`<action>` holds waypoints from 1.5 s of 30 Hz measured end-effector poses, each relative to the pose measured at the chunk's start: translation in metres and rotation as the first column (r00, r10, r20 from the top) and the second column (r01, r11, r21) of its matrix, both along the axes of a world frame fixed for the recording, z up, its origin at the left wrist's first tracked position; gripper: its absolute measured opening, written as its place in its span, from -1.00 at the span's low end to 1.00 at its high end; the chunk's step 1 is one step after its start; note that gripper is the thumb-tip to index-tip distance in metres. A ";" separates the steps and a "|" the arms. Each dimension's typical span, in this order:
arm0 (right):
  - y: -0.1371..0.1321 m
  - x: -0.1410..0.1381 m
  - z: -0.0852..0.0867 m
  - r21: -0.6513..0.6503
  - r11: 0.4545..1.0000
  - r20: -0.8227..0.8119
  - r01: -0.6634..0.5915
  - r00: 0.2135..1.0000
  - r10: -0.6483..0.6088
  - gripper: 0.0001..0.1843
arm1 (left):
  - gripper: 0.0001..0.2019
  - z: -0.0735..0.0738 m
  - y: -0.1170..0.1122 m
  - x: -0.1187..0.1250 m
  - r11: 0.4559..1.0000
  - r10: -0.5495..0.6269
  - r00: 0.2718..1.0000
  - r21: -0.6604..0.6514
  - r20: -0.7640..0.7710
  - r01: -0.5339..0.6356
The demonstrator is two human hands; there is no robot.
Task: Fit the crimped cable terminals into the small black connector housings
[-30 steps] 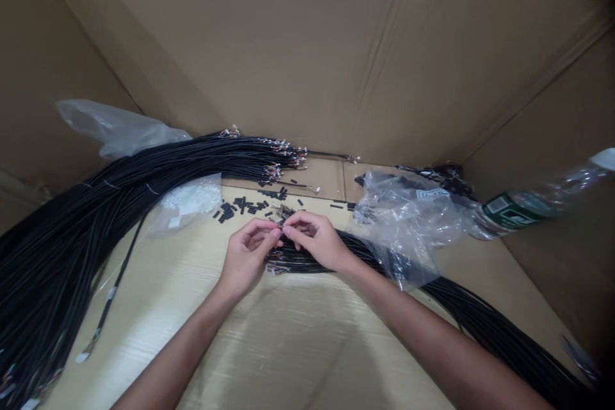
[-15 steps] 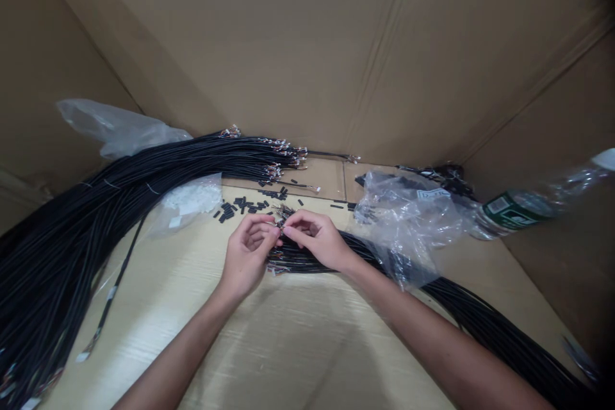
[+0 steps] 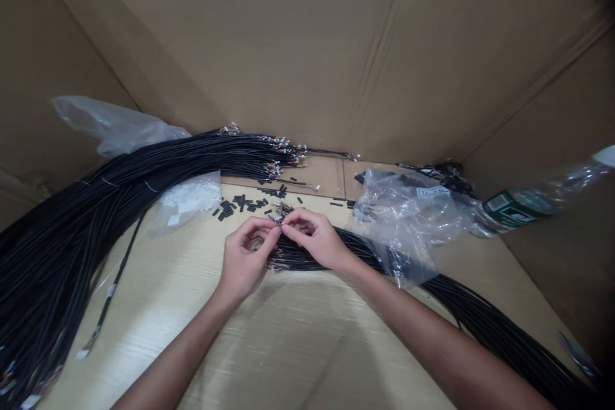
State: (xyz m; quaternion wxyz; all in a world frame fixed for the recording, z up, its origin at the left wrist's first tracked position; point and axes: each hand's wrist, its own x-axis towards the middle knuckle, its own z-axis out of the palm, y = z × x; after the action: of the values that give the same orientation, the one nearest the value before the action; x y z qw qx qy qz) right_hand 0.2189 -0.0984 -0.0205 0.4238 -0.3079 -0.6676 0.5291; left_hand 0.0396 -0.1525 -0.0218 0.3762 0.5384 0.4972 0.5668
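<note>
My left hand (image 3: pixel 246 256) and my right hand (image 3: pixel 314 240) meet fingertip to fingertip over the end of a bundle of black cables (image 3: pixel 480 320) that runs off to the lower right. Both hands pinch at the thin wire ends of one cable; what sits between the fingertips is too small to name. Several short black sleeve pieces (image 3: pixel 245 205) lie scattered just beyond the hands. A much larger bundle of black cables (image 3: pixel 96 205) sweeps across the left side, its wire tips pointing toward the back.
Cardboard walls (image 3: pixel 307 45) close in the workspace, and a cardboard sheet (image 3: pixel 298 346) is the floor. A clear plastic bag (image 3: pixel 408 218) lies right of the hands, another (image 3: pixel 115 128) at far left. A plastic bottle (image 3: pixel 528 205) leans on the right.
The fingertips of both hands have shifted slightly at the wire ends; the left hand has curled a little tighter. Nothing else has moved.
</note>
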 end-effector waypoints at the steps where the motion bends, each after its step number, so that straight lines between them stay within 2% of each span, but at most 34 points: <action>1: 0.000 0.000 0.000 0.001 1.000 0.002 0.001 1.000 -0.001 -0.75 | -0.75 0.000 0.000 0.000 1.000 0.004 1.000 0.001 -0.011 -0.004; 18: 0.004 0.002 -0.003 -0.069 0.997 -0.077 -0.041 0.996 0.035 -0.66 | -0.79 0.000 -0.002 -0.001 0.998 0.021 0.996 0.058 -0.086 -0.016; 31: 0.006 0.003 -0.002 -0.088 0.995 -0.115 -0.055 0.992 0.045 -0.69 | -0.78 0.000 0.000 0.001 1.000 -0.015 1.000 0.022 -0.011 0.015; 33: 0.007 0.003 -0.002 -0.098 0.994 -0.115 -0.053 0.992 0.042 -0.66 | -0.80 0.001 -0.002 0.001 0.998 -0.001 0.998 0.061 -0.069 0.005; 35: 0.007 0.003 -0.002 -0.111 0.993 -0.119 -0.049 0.992 0.036 -0.64 | -0.86 0.003 -0.004 0.000 0.986 0.036 0.973 0.168 -0.226 0.003; 38: 0.009 0.002 -0.003 -0.128 0.991 -0.130 -0.041 0.991 0.025 -0.63 | -0.94 0.005 -0.006 -0.002 0.925 0.120 0.863 0.370 -0.491 0.083; 40: 0.011 0.001 -0.006 -0.130 0.991 -0.134 -0.037 0.991 0.020 -0.63 | -0.92 0.004 -0.006 -0.004 0.881 0.163 0.777 0.444 -0.609 0.163; 42: 0.012 0.000 -0.009 -0.121 0.992 -0.137 -0.029 0.991 0.012 -0.65 | -0.89 0.001 -0.004 -0.004 0.843 0.203 0.723 0.494 -0.660 0.215; 45: 0.012 0.000 -0.012 -0.080 0.997 -0.147 -0.016 0.989 0.004 -0.69 | -0.91 -0.003 -0.002 -0.002 0.814 0.221 0.722 0.532 -0.655 0.233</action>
State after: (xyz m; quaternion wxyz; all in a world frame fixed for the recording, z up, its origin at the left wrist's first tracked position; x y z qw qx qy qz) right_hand 0.2188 -0.0862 -0.0327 0.4563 -0.2815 -0.6144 0.5789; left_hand 0.0373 -0.1547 -0.0248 -0.0178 0.7995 0.4012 0.4466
